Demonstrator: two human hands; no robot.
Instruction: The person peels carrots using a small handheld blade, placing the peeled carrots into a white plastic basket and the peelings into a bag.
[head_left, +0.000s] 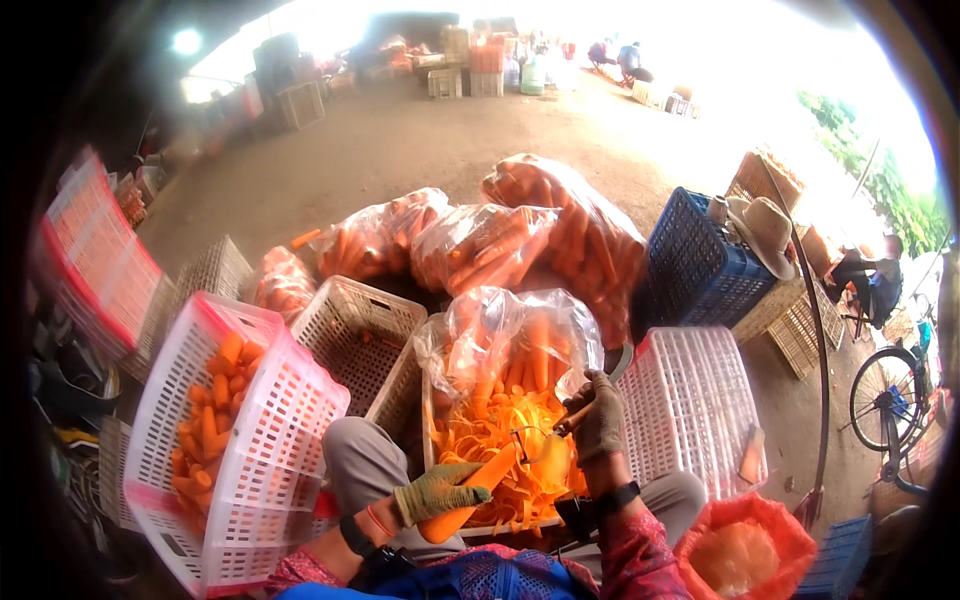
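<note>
My gloved left hand (442, 493) grips a large carrot (480, 491) near its lower end, tilted up to the right. In my gloved right hand (600, 420) is a peeler (534, 444) with a wooden handle; its metal frame lies at the carrot's upper end. A curved blade (621, 364) shows just above that hand. Beneath both hands, a crate holds a heap of orange peelings (510, 450). Behind the heap, an open clear plastic bag (480, 330) lies over whole carrots. To my left, a white and pink plastic crate (285, 420) contains short carrot pieces (214, 420).
Filled bags of carrots (487, 244) stand ahead, beside an open beige crate (360, 337). At right are an upturned white crate (690, 405), a blue crate (697, 255) with a hat, a red sack (750, 547) and a pole (817, 360). A person (877, 277) sits farther right, near a bicycle.
</note>
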